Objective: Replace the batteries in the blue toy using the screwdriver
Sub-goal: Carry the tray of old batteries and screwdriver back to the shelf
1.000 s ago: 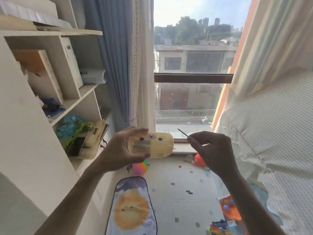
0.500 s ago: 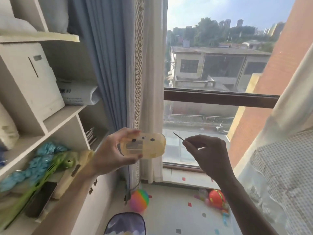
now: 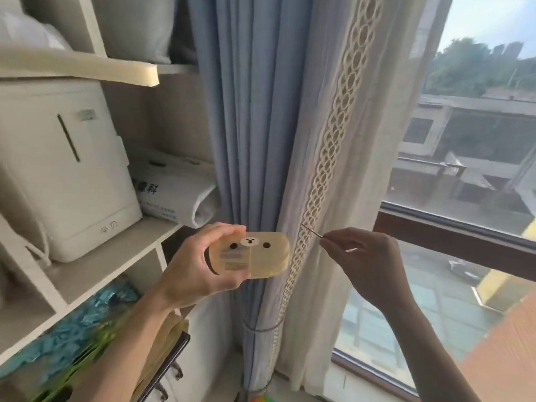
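Left grip point(image 3: 191, 271) holds one case point(image 3: 255, 255), right grip point(image 3: 369, 264) one screwdriver point(image 3: 311, 231).

White bag point(image 3: 174, 195): "科" legible; other print blurred.

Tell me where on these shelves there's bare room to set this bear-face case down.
The bare strip of the middle shelf, in front of the white box and the printed bag, is free. Beneath it, blue and green things crowd the space. Up top lies a foam strip.
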